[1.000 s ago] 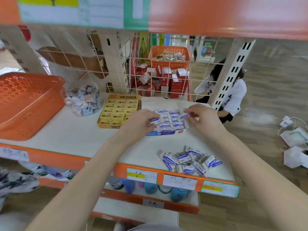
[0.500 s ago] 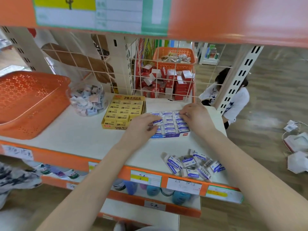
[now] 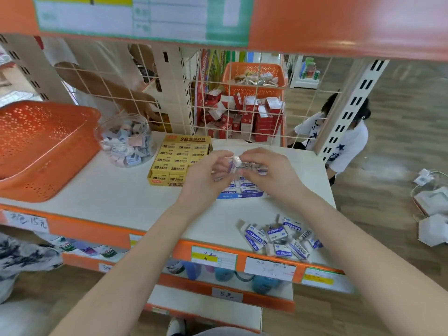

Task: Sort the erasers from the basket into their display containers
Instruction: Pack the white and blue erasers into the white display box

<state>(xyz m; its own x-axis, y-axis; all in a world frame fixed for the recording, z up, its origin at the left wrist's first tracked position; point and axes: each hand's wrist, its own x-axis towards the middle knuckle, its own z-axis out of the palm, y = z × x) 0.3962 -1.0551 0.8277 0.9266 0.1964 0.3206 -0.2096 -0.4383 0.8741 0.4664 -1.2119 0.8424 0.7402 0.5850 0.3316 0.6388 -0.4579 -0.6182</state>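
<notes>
Now, one eraser (image 3: pixel 236 161) over the blue box (image 3: pixel 240 194)
Our left hand (image 3: pixel 203 177) and right hand (image 3: pixel 275 174) pinch it (fingers curled); loose erasers (image 3: pixel 276 236) lie at five o'clock.

— How many baskets did we count?
— Two, both orange: the near basket (image 3: pixel 43 146) and the far basket (image 3: pixel 252 76).
— And containers?
— Three: one clear jar (image 3: pixel 126 141), one yellow display box (image 3: pixel 179 158) and one blue display box (image 3: pixel 240 194).
— Loose erasers?
— About ten in the loose pile (image 3: pixel 278 235). They overlapped, so we couldn't settle it.
— Any others?
— One held eraser (image 3: pixel 236 161), pinched between our two hands, the left hand (image 3: pixel 206 175) and the right hand (image 3: pixel 269 173).
</notes>
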